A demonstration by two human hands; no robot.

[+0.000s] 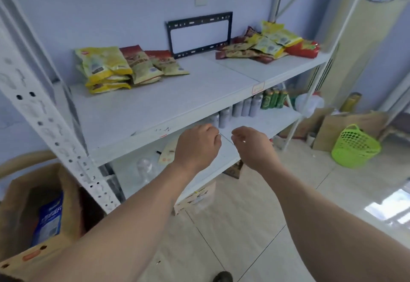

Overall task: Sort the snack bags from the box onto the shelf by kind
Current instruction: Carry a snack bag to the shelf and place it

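On the white shelf [177, 95] lie two groups of snack bags. At the left is a stack of yellow bags [102, 66] with red-topped bags [144, 64] beside it. At the right is a mixed heap of yellow and red bags [270, 42]. The cardboard box [44, 241] stands at the lower left with a blue bag [50, 217] inside. My left hand [197, 146] and my right hand [253, 144] hover side by side in front of the shelf's front edge, fingers loosely curled, holding nothing.
A perforated white shelf post [51, 126] runs diagonally at the left. Grey cans [241, 106] and green cans [274, 98] stand on the lower shelf. A green basket [355, 146], brown bags and a tall air conditioner [363, 38] are at the right on the tiled floor.
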